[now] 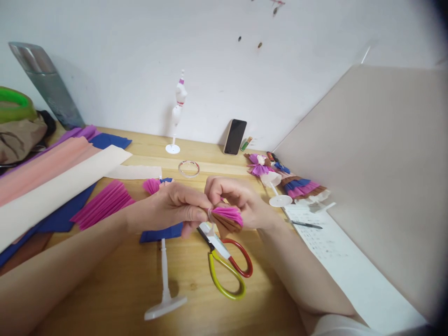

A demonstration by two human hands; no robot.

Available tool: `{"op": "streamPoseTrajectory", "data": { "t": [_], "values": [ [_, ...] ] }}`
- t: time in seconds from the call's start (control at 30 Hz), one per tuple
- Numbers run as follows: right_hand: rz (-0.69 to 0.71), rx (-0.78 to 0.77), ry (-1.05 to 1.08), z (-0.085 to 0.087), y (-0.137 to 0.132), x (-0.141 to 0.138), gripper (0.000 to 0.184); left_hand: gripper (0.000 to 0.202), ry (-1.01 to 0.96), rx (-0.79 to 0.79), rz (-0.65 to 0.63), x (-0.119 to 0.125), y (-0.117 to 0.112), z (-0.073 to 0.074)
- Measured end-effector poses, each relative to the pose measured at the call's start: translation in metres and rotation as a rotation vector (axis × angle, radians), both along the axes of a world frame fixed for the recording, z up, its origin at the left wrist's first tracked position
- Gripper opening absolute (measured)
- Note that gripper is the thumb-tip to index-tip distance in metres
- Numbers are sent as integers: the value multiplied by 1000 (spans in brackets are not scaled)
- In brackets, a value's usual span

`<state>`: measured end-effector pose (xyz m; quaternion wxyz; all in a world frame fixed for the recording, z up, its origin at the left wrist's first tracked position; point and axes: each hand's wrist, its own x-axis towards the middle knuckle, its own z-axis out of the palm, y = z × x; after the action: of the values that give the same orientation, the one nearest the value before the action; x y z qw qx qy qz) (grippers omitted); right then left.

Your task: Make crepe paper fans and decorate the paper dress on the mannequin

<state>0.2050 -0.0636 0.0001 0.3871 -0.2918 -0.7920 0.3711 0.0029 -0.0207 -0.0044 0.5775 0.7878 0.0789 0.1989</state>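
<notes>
- Head view, the only one: two bare hands met over the middle of the wooden table point(115, 289), clear of its surface.
- Left hand point(185, 200) had thumb and forefinger closed on the narrow neck of a pink-and-brown pleated bundle point(229, 219); the folds fanned out toward the table's right edge.
- Right hand point(240, 196) was close against it, fingers bent in behind the fan. Could not tell whether its fingertips gripped; the bundle hid them.
- A pale band or wrap seemed to circle the neck at the left thumb; too small to be sure.
- Judgement on handling: the left pinch mattered most. Best kept firm right at the neck, pleats lying flat on one another, the right fingers working close in without crushing the flared rim. Thin, crinkly paper would probably crease or tear under a hard tug.
- Scissors point(221, 248) lay just below the bundle, blades partly under the hands, loops toward the near edge; wrists best kept high.
- Toward the left edge: pink pleated paper point(105, 204) and a cream strip point(66, 186).
- At the far edge: white mannequin point(176, 112) and phone point(235, 136), both upright.
</notes>
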Motion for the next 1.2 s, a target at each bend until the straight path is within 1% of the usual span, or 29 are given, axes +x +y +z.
{"op": "streamPoseTrajectory", "data": {
  "t": [0.13,0.27,0.33,0.4,0.47,0.57,0.63,0.8,0.9,0.97,1.07,1.2],
  "values": [
    [-101,101,-68,6,0,0,22,27,-35,-98,96,4,1,-8],
    [-262,223,-157,10,-3,-3,16,29,-91,-165,176,9,-2,-9],
    [-356,238,-168,11,-6,-7,15,29,-131,-225,222,11,-6,-8],
    [-420,244,-160,12,-8,-12,19,29,-167,-279,257,13,-9,-7],
    [-452,245,-153,12,-11,-15,20,29,-196,-302,283,15,-12,-4],
    [-482,224,-140,12,-13,-17,17,29,-190,-293,353,18,-16,0],
    [-489,170,-110,11,-14,-19,17,30,-168,-261,419,19,-18,0],
    [-468,-67,66,9,-14,-27,16,29,-141,-99,591,18,-23,-6],
    [-427,-136,132,9,-12,-34,12,31,-118,14,692,17,-24,-10],
    [-397,-159,168,9,-10,-36,9,31,-100,67,725,17,-23,-12],
    [-369,-191,217,7,-8,-36,10,30,-92,95,734,17,-21,-14],
    [-309,-282,329,-4,-4,-30,9,29,-84,106,751,16,-20,-14]
  ]
}}
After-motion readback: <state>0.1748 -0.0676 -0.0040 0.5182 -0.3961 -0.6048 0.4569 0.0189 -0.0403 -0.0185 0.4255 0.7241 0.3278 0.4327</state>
